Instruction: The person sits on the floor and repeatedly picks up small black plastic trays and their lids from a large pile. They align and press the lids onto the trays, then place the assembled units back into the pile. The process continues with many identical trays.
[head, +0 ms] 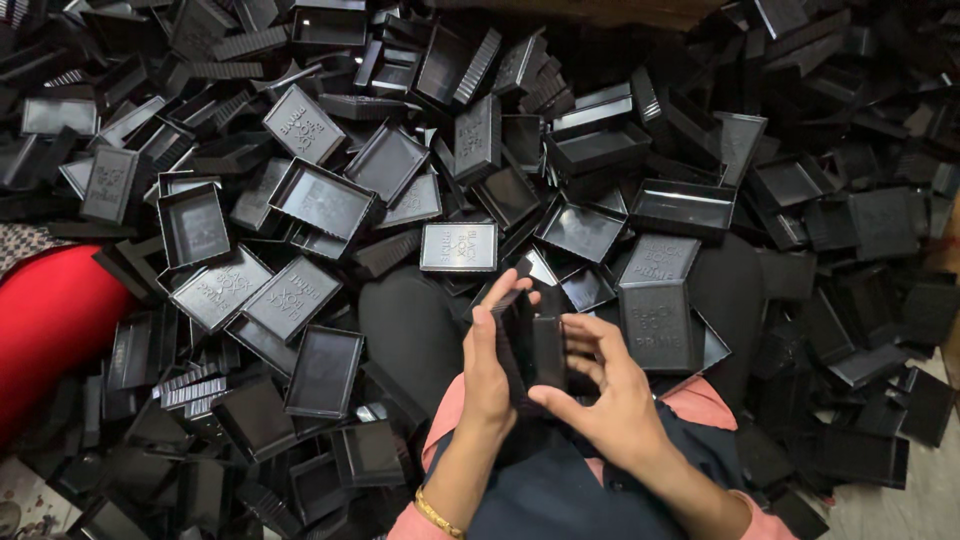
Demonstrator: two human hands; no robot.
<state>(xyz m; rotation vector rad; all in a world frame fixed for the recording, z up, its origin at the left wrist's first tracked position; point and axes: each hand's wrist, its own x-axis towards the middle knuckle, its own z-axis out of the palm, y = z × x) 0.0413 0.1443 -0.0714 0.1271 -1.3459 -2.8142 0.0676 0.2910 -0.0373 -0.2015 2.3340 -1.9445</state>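
I hold a small black plastic box [535, 345] upright between both hands, just above my lap. My left hand [490, 365] wraps its left side, thumb up along the front edge, with a gold bangle on that wrist. My right hand [605, 385] grips the box's right side with its fingers curled over the edge. The box looks like two halves pressed together, but I cannot tell for sure.
A deep heap of black plastic box halves and lids [320, 200] covers the floor on every side. A red bundle [50, 310] lies at the left edge. My dark trouser legs [410, 340] stretch into the heap. Bare grey floor [920, 500] shows at the bottom right.
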